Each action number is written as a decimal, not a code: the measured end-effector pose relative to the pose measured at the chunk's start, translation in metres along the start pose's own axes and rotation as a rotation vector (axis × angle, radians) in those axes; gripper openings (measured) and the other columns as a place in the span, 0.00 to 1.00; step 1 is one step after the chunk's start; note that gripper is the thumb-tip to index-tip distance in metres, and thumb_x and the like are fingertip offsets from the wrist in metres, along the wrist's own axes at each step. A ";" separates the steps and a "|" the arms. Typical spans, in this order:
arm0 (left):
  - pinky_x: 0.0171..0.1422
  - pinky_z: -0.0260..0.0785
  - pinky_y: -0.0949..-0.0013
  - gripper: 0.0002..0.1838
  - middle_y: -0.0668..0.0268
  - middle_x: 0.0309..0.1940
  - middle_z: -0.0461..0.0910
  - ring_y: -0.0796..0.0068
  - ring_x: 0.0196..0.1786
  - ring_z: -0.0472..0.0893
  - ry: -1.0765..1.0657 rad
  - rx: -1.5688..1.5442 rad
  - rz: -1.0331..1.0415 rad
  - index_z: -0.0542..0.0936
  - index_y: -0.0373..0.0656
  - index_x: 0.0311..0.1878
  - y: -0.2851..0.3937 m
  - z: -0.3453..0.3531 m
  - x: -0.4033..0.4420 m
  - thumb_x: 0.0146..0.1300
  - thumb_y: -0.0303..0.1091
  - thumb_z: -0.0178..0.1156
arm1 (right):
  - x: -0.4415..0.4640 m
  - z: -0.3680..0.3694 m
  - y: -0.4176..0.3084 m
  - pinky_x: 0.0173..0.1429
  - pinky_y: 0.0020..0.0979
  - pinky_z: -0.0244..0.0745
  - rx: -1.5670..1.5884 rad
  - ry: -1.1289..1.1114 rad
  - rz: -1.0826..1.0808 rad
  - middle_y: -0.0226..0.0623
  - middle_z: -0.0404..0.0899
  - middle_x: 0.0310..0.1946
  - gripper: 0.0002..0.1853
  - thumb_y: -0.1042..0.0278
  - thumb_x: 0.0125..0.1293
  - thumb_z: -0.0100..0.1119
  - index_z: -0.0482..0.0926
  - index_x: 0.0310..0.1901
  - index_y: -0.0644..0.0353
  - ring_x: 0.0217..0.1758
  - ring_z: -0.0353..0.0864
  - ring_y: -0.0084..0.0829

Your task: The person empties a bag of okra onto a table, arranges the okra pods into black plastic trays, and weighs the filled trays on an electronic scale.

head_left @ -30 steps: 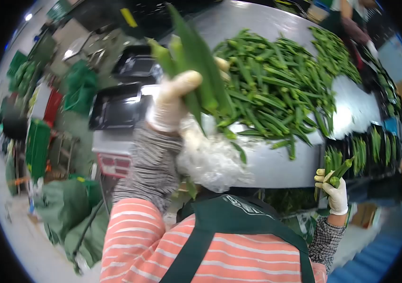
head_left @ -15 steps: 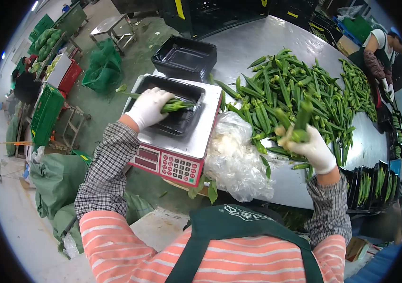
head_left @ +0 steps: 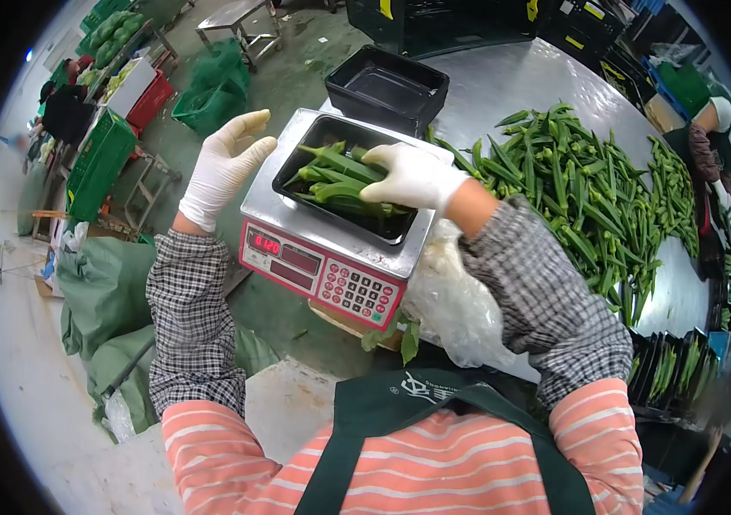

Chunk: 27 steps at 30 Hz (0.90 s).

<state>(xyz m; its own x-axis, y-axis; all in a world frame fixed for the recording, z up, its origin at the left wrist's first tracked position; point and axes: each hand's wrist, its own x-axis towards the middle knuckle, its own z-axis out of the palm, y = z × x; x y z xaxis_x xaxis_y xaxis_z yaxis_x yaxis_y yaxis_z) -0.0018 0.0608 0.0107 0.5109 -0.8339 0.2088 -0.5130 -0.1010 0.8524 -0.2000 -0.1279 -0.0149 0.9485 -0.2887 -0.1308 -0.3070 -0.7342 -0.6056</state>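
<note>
A black plastic tray point(head_left: 389, 233) sits on the metal pan of a red-framed digital scale point(head_left: 297, 268), with several green okra pods point(head_left: 331, 182) inside. My right hand point(head_left: 412, 176), in a white glove, reaches into the tray from the right, its fingers closed on okra pods there. Off the tray's left side, my left hand point(head_left: 224, 167) is raised in its white glove, thumb and fingers apart and nothing between them. Red digits glow on the scale's left display. A big heap of okra point(head_left: 563, 189) spreads over the metal table point(head_left: 503, 77).
Behind the scale stands another black tray point(head_left: 387, 86). A crumpled clear plastic bag point(head_left: 455, 300) lies right of the scale, under my right forearm. Filled trays point(head_left: 670, 369) stand at the right, where a co-worker point(head_left: 717, 154) is. Green sacks point(head_left: 108, 296) lie at the left.
My right hand has come from the heap to the tray with okra. My left hand has let go of its okra and moved left out of the tray. The scale display now shows lit digits.
</note>
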 end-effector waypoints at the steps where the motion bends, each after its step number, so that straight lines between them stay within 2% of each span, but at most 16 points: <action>1: 0.62 0.64 0.71 0.24 0.60 0.54 0.75 0.74 0.56 0.73 0.008 0.004 -0.016 0.72 0.35 0.58 -0.004 -0.002 -0.001 0.60 0.33 0.62 | -0.008 -0.009 0.006 0.54 0.33 0.72 0.055 0.051 -0.044 0.49 0.80 0.43 0.28 0.53 0.50 0.60 0.77 0.51 0.62 0.48 0.80 0.42; 3: 0.61 0.65 0.71 0.23 0.61 0.53 0.76 0.74 0.55 0.74 0.016 0.017 -0.048 0.72 0.35 0.58 -0.010 -0.003 -0.003 0.60 0.33 0.62 | -0.025 -0.029 0.021 0.52 0.31 0.73 0.188 0.208 -0.089 0.47 0.81 0.41 0.23 0.57 0.53 0.59 0.78 0.48 0.64 0.46 0.81 0.38; 5: 0.59 0.66 0.72 0.22 0.61 0.51 0.77 0.74 0.54 0.75 0.009 0.076 -0.022 0.73 0.34 0.56 -0.017 -0.004 0.000 0.61 0.33 0.61 | -0.043 -0.054 0.031 0.50 0.27 0.72 0.237 0.229 0.010 0.42 0.81 0.42 0.18 0.66 0.59 0.58 0.77 0.49 0.68 0.43 0.79 0.28; 7: 0.58 0.66 0.73 0.20 0.60 0.50 0.78 0.75 0.52 0.76 -0.015 0.165 0.008 0.74 0.33 0.55 -0.020 -0.006 0.005 0.61 0.32 0.60 | -0.058 -0.060 0.043 0.49 0.24 0.73 0.210 0.294 0.006 0.41 0.81 0.40 0.16 0.67 0.61 0.56 0.77 0.47 0.69 0.41 0.79 0.26; 9: 0.57 0.67 0.74 0.18 0.59 0.48 0.79 0.76 0.51 0.76 -0.061 0.283 0.031 0.76 0.32 0.53 -0.008 -0.002 0.011 0.61 0.32 0.59 | -0.068 -0.053 0.045 0.47 0.27 0.74 0.271 0.274 0.037 0.44 0.82 0.37 0.17 0.64 0.60 0.58 0.78 0.44 0.69 0.40 0.81 0.29; 10: 0.56 0.68 0.71 0.14 0.59 0.43 0.81 0.72 0.50 0.78 -0.051 0.316 0.046 0.80 0.35 0.46 0.001 0.003 0.012 0.60 0.32 0.59 | -0.068 -0.046 0.049 0.47 0.27 0.74 0.272 0.266 0.007 0.45 0.82 0.37 0.16 0.65 0.60 0.57 0.78 0.44 0.68 0.40 0.81 0.29; 13: 0.54 0.68 0.65 0.11 0.60 0.37 0.82 0.64 0.47 0.78 -0.115 0.763 0.166 0.82 0.39 0.39 0.000 0.006 0.018 0.56 0.33 0.60 | -0.067 -0.024 0.041 0.46 0.28 0.74 0.265 0.260 -0.008 0.44 0.81 0.36 0.14 0.66 0.60 0.58 0.79 0.43 0.67 0.37 0.80 0.32; 14: 0.53 0.67 0.62 0.08 0.62 0.32 0.81 0.60 0.45 0.77 -0.124 0.858 0.308 0.83 0.41 0.34 -0.010 0.008 0.023 0.53 0.34 0.61 | -0.065 -0.018 0.037 0.45 0.29 0.74 0.170 0.297 -0.064 0.44 0.80 0.36 0.14 0.67 0.58 0.60 0.79 0.42 0.66 0.36 0.80 0.34; 15: 0.61 0.62 0.59 0.10 0.63 0.40 0.80 0.62 0.51 0.74 -0.182 0.959 0.286 0.84 0.42 0.33 -0.020 0.011 0.025 0.53 0.37 0.61 | -0.062 -0.014 0.029 0.45 0.32 0.74 0.112 0.318 -0.086 0.45 0.80 0.35 0.13 0.66 0.54 0.61 0.80 0.39 0.65 0.36 0.80 0.38; 17: 0.69 0.50 0.51 0.11 0.61 0.50 0.77 0.60 0.60 0.68 -0.231 1.128 0.190 0.84 0.44 0.33 -0.009 0.030 0.020 0.51 0.40 0.62 | -0.049 0.001 0.025 0.46 0.36 0.74 -0.127 0.416 -0.255 0.45 0.79 0.33 0.13 0.64 0.52 0.62 0.81 0.36 0.64 0.38 0.79 0.41; 18: 0.73 0.41 0.46 0.12 0.61 0.58 0.70 0.56 0.67 0.61 -0.288 1.157 0.101 0.84 0.45 0.34 -0.013 0.034 0.026 0.50 0.42 0.62 | -0.043 0.005 0.018 0.47 0.39 0.72 -0.243 0.397 -0.237 0.44 0.79 0.33 0.13 0.62 0.50 0.63 0.81 0.34 0.62 0.40 0.78 0.43; 19: 0.73 0.41 0.46 0.13 0.60 0.59 0.69 0.56 0.67 0.60 -0.269 1.165 0.124 0.84 0.45 0.35 -0.012 0.036 0.027 0.50 0.41 0.63 | -0.036 0.012 0.017 0.46 0.39 0.72 -0.357 0.407 -0.269 0.41 0.78 0.32 0.13 0.61 0.47 0.65 0.82 0.32 0.61 0.41 0.78 0.42; 21: 0.73 0.41 0.47 0.13 0.58 0.60 0.68 0.55 0.68 0.60 -0.231 1.174 0.179 0.83 0.45 0.37 -0.011 0.040 0.028 0.50 0.41 0.63 | -0.027 0.021 0.015 0.44 0.41 0.71 -0.553 0.379 -0.216 0.39 0.78 0.32 0.09 0.64 0.49 0.62 0.81 0.30 0.58 0.41 0.77 0.41; 22: 0.73 0.42 0.47 0.16 0.55 0.62 0.66 0.53 0.68 0.59 -0.208 1.169 0.197 0.82 0.45 0.40 -0.013 0.042 0.028 0.48 0.39 0.65 | -0.021 0.027 0.022 0.43 0.42 0.70 -0.583 0.422 -0.228 0.39 0.77 0.32 0.07 0.65 0.49 0.59 0.81 0.29 0.57 0.41 0.77 0.41; 24: 0.73 0.42 0.46 0.15 0.53 0.62 0.65 0.52 0.68 0.59 -0.180 1.113 0.251 0.81 0.45 0.39 -0.020 0.044 0.027 0.45 0.35 0.66 | -0.013 0.028 0.027 0.42 0.43 0.69 -0.613 0.460 -0.202 0.40 0.77 0.31 0.07 0.68 0.50 0.53 0.81 0.28 0.57 0.41 0.76 0.40; 27: 0.72 0.42 0.45 0.13 0.53 0.64 0.63 0.51 0.68 0.58 -0.141 1.049 0.299 0.81 0.46 0.37 -0.021 0.051 0.021 0.45 0.33 0.65 | -0.006 0.027 0.026 0.42 0.43 0.69 -0.567 0.471 -0.131 0.41 0.77 0.31 0.07 0.68 0.49 0.54 0.81 0.26 0.58 0.41 0.75 0.40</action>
<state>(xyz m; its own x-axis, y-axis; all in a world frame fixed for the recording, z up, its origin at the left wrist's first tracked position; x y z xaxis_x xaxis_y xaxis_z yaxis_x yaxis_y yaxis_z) -0.0154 0.0175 -0.0267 0.2195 -0.9492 0.2256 -0.9683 -0.2401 -0.0683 -0.2118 -0.1291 -0.0510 0.8850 -0.3160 0.3419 -0.3080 -0.9481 -0.0789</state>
